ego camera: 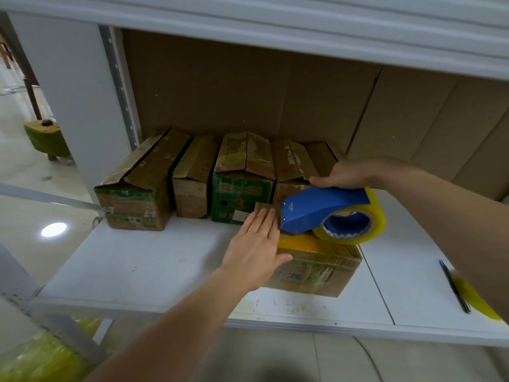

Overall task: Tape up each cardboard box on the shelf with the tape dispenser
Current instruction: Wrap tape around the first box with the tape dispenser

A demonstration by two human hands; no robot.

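the left hand [254, 245] lies flat with straight fingers on the top of the front cardboard box [316, 268], which sits near the shelf's [143, 260] front edge, right of its middle. over the same box the right hand [349, 173] grips the top of the blue tape dispenser [316, 208], its yellowish tape roll [355, 227] resting on the box. a dark pen [454, 288] lies toward the front right edge. along the back edge stands a row of worn boxes [192, 177] side by side.
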